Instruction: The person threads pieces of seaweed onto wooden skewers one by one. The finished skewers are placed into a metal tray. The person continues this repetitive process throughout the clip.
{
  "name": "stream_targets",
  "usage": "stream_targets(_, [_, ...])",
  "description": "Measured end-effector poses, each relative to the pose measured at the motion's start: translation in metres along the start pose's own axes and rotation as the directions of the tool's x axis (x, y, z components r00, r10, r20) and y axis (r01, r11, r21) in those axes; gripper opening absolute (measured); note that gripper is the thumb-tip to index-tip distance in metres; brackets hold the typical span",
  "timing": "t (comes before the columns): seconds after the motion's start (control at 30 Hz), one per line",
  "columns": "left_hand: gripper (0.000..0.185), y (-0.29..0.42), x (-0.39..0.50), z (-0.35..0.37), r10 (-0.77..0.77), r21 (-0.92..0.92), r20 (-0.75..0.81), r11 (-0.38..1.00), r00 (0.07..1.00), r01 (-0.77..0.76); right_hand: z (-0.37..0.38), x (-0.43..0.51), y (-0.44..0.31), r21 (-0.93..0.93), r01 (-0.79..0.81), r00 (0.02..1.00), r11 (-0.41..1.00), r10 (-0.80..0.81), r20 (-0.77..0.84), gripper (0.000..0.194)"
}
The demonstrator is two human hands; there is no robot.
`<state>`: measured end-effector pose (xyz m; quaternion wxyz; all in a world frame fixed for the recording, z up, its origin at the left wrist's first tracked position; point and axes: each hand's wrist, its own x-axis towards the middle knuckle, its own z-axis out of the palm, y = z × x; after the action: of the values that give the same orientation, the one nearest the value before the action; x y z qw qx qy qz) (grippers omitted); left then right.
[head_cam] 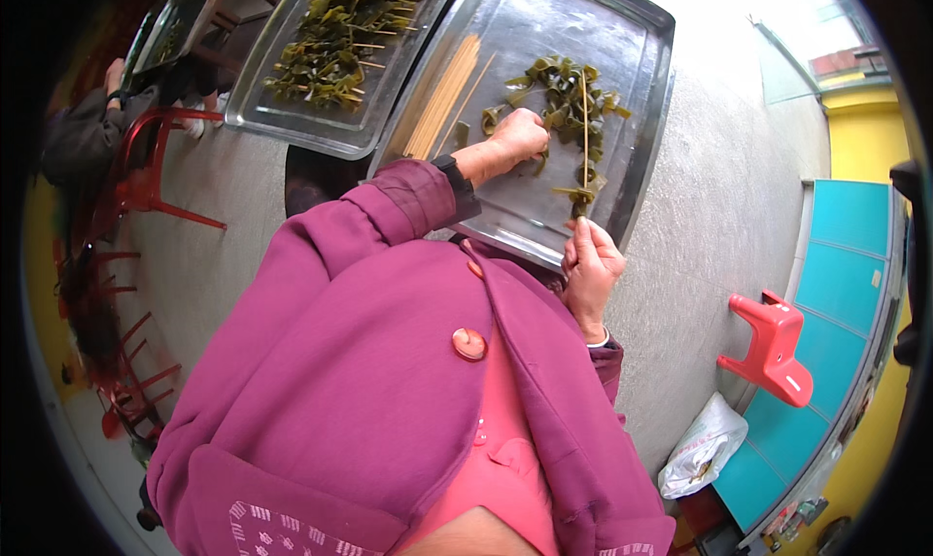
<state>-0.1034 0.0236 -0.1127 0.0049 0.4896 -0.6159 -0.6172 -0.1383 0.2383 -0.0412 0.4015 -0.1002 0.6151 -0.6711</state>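
Note:
My right hand (pixel 594 264) pinches the near end of a thin bamboo skewer (pixel 584 129) at the front edge of a metal tray (pixel 510 224). Dark green knotted strips, apparently kelp (pixel 580 195), are threaded on the skewer just above my fingertips. The skewer's far end reaches over a loose pile of kelp knots (pixel 561 93) in the tray. My left hand (pixel 516 142) is at the near left side of this pile, fingers curled together. A strip of kelp shows just under its fingertips; whether they grip it is hidden. Left of that hand lies a bundle of bare bamboo skewers (pixel 444 97).
A second metal tray (pixel 251 118) on the left holds rows of skewered kelp (pixel 342 42). A red chair (pixel 149 162) and a seated person (pixel 87 133) are farther left. On the right are a red plastic stool (pixel 773 348), a white plastic bag (pixel 703 447) and turquoise panels (pixel 838 279).

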Motion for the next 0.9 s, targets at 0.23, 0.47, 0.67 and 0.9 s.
stream_targets(0.23, [0.017, -0.003, -0.042, -0.064, 0.136, -0.567, 0.123, 0.822, 0.983, -0.043, 0.006, -0.006, 0.009, -0.064, 0.006, 0.993, 0.998, 0.001, 0.120, 0.015])
stream_targets(0.47, [0.019, -0.005, -0.087, -0.137, 0.298, -0.751, -0.104, 0.602, 0.949, -0.271, 0.029, -0.018, -0.001, -0.159, 0.079, 0.962, 0.984, -0.033, 0.273, 0.016])
stream_targets(0.67, [0.021, -0.008, -0.103, -0.158, 0.425, -0.804, -0.165, 0.464, 0.890, -0.371, 0.039, -0.034, -0.006, -0.265, 0.147, 0.931, 0.953, -0.043, 0.362, 0.016])
stream_targets(0.9, [0.021, -0.006, -0.106, -0.154, 0.503, -0.826, -0.153, 0.408, 0.851, -0.390, 0.041, -0.043, -0.006, -0.312, 0.208, 0.918, 0.927, -0.075, 0.389, 0.016])
